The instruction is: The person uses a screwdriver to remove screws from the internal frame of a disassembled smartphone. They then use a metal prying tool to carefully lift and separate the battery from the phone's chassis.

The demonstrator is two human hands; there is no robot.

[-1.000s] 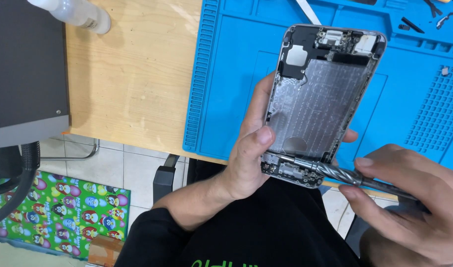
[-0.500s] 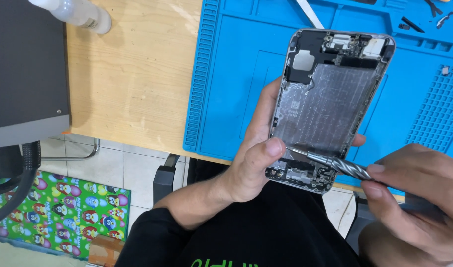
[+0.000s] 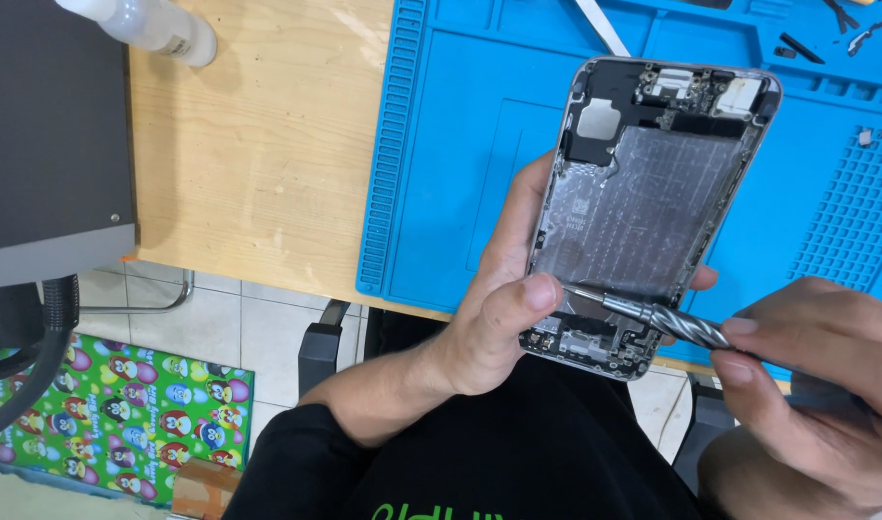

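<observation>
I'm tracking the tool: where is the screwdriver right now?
In the head view, the screwdriver is at lower right, gripped by the right hand, its tip on the phone housing's lower part beside the left hand's thumb.

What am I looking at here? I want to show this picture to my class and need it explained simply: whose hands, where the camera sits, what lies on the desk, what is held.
The picture comes from a camera worn on a person's head, looking down at their own two bare hands. The left hand grips an opened phone housing, its insides exposed with no screen or battery. The right hand holds a precision screwdriver, its tip set near the housing's lower left edge by the left thumb. Below lies a blue repair mat on a wooden desk. Small loose parts sit at the mat's top right. A clear plastic bottle lies at the top left, beside a dark grey box.
</observation>
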